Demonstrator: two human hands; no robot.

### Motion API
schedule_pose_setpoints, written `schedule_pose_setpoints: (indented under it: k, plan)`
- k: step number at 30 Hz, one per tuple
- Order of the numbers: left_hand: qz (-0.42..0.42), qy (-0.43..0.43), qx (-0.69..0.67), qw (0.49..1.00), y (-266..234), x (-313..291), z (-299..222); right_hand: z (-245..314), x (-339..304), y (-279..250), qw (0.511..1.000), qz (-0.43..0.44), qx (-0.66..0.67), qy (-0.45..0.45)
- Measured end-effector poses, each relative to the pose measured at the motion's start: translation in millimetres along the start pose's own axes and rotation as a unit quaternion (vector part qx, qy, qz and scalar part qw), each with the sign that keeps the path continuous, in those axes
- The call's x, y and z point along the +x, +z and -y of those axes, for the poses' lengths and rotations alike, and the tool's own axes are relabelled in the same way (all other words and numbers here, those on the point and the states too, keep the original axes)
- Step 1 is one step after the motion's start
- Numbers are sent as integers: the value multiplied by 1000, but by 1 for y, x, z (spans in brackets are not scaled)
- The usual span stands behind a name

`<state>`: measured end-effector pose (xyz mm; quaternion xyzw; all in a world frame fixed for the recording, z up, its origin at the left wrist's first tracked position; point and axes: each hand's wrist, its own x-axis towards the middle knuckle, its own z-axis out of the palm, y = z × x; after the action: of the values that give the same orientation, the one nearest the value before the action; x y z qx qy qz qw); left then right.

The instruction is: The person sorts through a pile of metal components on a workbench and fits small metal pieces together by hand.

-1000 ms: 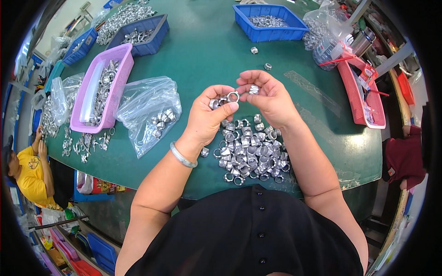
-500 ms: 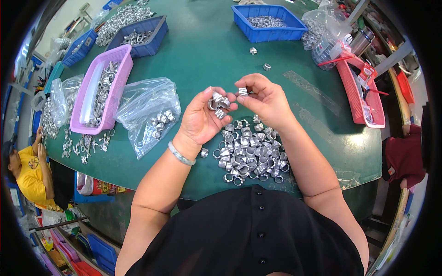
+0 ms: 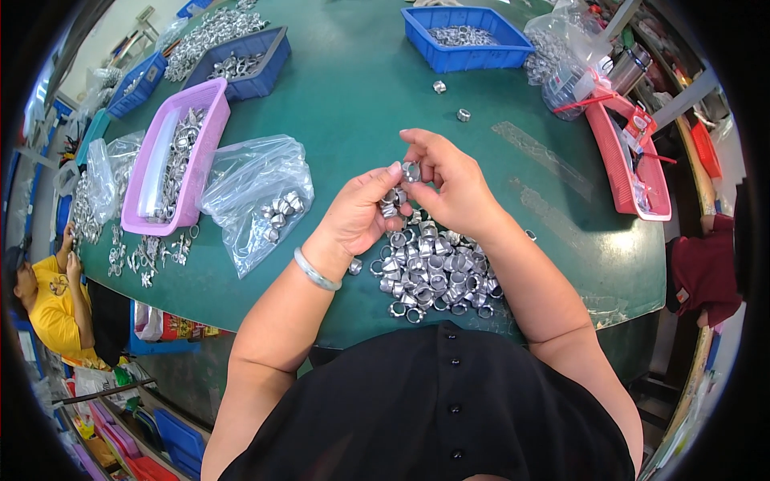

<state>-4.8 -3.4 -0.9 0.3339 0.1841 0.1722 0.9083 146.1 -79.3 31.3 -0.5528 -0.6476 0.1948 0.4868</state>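
Note:
My left hand (image 3: 358, 212), with a pale bangle (image 3: 316, 271) on its wrist, is cupped around several silver metal rings (image 3: 391, 202). Its thumb reaches up to a single metal ring (image 3: 411, 171), which my right hand (image 3: 453, 188) pinches between thumb and fingers. That ring's round opening shows. Below both hands a heap of similar rings (image 3: 437, 276) lies on the green table (image 3: 353, 104), partly covered by my right wrist. One loose ring (image 3: 355, 266) sits left of the heap, by my left wrist.
A clear plastic bag (image 3: 257, 172) with several rings lies left, beside a pink-purple basket (image 3: 215, 108) of metal pieces. Blue trays (image 3: 469, 62) stand farther back. Two loose rings (image 3: 464, 115) lie beyond my hands. A salmon basket (image 3: 607, 160) stands right; a person in yellow (image 3: 60, 305) works far left.
My right hand has come slightly nearer my left, and the pinched ring has turned to show its opening. My left fingers have closed further around their rings.

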Motion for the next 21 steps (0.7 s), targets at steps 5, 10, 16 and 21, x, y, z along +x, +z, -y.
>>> schedule_pose_setpoints:
  k: [5,10,16,21]
  plan:
    - [-5,3,0,1000,1,2,4,2,-1,0,997,-8,-64,-36]
    - [2,2,-25,1000,2,1,4,1,-1,-1,998,-13,-40,-42]
    - [47,-17,-57,997,-5,4,5,1,-1,1,997,-33,-37,-58]
    - [75,-22,-56,995,-5,4,6,1,-1,1,996,-46,-37,-71]
